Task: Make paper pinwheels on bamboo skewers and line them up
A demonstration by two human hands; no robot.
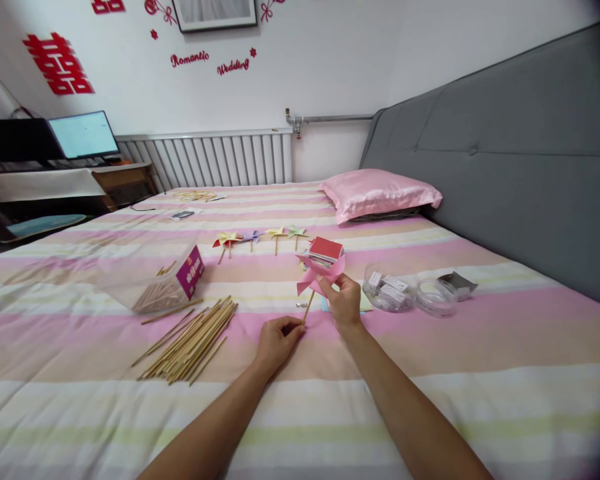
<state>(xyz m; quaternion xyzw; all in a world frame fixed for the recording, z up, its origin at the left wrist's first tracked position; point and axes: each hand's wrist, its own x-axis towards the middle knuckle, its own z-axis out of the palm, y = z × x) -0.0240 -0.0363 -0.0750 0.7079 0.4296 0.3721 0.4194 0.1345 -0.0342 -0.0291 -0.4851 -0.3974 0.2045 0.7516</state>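
A pink paper pinwheel (316, 275) stands upright on a thin wooden stick (308, 308) over the striped bed. My right hand (344, 301) pinches the pinwheel's paper at its centre. My left hand (278, 341) rests on the bedspread and grips the bottom end of the stick. Just behind the pinwheel lies a stack of coloured paper squares (325, 250) with a red sheet on top. A small metal pin (300, 305) lies on the bed beside the stick.
A pile of loose wooden sticks (193, 340) lies left, beside a tipped clear box (155, 279) of sticks. Several finished pinwheels (260, 237) lie farther back. Two clear round containers (410, 292) sit right. A pink pillow (377, 193) and grey headboard (505, 147) are beyond.
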